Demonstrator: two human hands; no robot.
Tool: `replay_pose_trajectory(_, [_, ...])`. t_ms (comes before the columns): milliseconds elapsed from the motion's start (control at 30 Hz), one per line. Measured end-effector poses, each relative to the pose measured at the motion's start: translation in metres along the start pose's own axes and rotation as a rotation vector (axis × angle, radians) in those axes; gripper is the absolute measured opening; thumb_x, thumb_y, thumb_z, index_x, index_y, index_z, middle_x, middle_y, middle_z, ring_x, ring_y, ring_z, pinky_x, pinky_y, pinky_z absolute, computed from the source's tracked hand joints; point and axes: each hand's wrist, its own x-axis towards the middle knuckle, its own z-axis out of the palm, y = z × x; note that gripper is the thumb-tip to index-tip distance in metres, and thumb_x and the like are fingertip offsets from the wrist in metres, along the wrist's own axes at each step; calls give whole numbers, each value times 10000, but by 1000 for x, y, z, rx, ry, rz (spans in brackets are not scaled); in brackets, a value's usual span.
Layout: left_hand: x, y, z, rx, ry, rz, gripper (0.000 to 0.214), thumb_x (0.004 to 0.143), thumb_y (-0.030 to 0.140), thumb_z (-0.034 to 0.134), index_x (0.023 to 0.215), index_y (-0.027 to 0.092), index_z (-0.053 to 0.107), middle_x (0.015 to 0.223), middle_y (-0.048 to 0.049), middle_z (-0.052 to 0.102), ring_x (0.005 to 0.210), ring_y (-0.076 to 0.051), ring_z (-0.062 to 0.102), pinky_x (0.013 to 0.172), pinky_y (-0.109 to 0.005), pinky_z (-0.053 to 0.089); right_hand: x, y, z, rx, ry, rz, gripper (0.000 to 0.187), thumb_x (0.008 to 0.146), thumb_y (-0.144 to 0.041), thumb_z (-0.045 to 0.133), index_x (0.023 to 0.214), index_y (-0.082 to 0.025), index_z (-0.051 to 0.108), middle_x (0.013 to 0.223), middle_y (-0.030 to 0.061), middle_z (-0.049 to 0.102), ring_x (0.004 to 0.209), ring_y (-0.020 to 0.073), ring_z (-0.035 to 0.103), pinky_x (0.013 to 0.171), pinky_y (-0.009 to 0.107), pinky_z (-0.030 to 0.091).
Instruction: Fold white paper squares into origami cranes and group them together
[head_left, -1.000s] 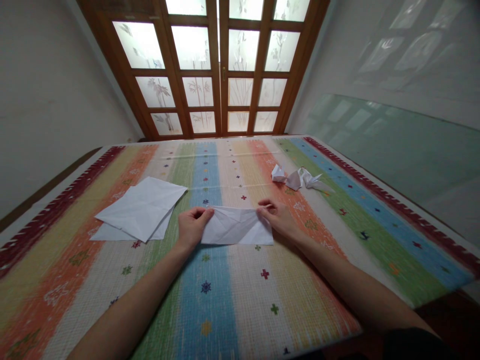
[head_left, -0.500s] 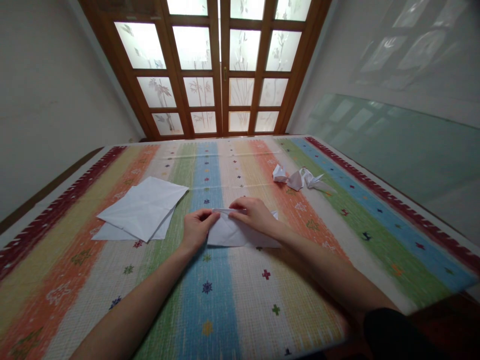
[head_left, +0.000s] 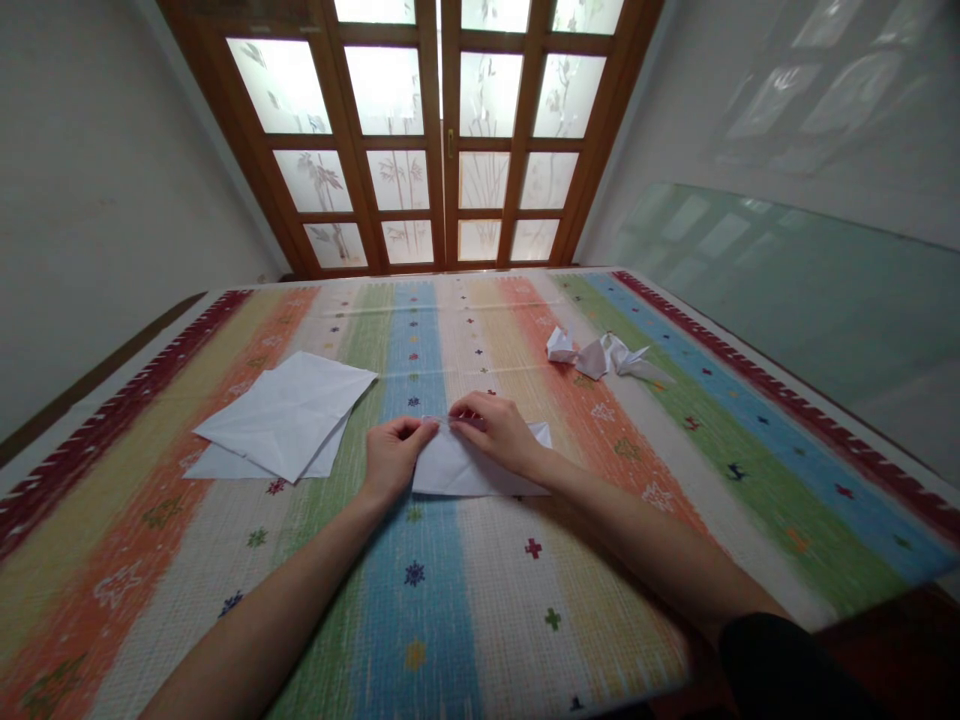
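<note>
A folded white paper sheet (head_left: 457, 472) lies on the striped cloth in front of me. My left hand (head_left: 391, 458) pinches its upper left corner with curled fingers. My right hand (head_left: 496, 433) lies across the sheet's top edge, fingertips pressed together near the left hand. Much of the sheet's right half is hidden under the right hand and wrist.
A stack of creased white paper squares (head_left: 283, 418) lies to the left. Several small folded paper figures (head_left: 600, 356) sit at the back right. The striped cloth (head_left: 450, 600) covers the table; a wooden glazed door (head_left: 442, 130) and walls close in behind.
My right hand has slid left along the sheet's top edge, from its right corner to close beside my left hand. The left hand has stayed put.
</note>
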Motion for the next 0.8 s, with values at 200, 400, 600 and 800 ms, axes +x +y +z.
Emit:
replay_pose_trajectory(200, [0, 2, -1, 0, 13, 8, 224, 646, 389, 696, 581, 175, 697, 541, 12, 616, 524, -130, 501, 501, -229, 354, 0, 2, 2, -69, -23, 97, 141, 903, -256, 568, 944, -176, 677, 861, 54, 706, 774, 151, 626, 724, 265, 433])
replay_pose_trajectory(400, [3, 0, -2, -5, 28, 11, 249, 645, 405, 689, 607, 160, 709, 553, 6, 627, 528, -131, 499, 513, -230, 367, -2, 9, 5, -218, -96, 120, 267, 947, -316, 491, 808, -179, 673, 744, 45, 684, 675, 151, 582, 632, 269, 354])
replay_pose_trajectory(600, [5, -1, -2, -6, 12, 6, 256, 644, 420, 685, 611, 169, 718, 548, 7, 627, 529, -134, 498, 509, -228, 366, -3, 13, 6, -281, -123, 134, 275, 945, -344, 491, 786, -181, 646, 700, 42, 663, 618, 146, 542, 588, 270, 309])
replay_pose_trajectory(800, [6, -4, -2, -40, -79, -42, 308, 630, 467, 695, 598, 160, 693, 534, 13, 590, 503, -115, 464, 480, -219, 334, 1, 9, 0, -96, -219, 132, 216, 902, -346, 563, 819, -170, 654, 682, 14, 637, 624, 128, 544, 580, 236, 325])
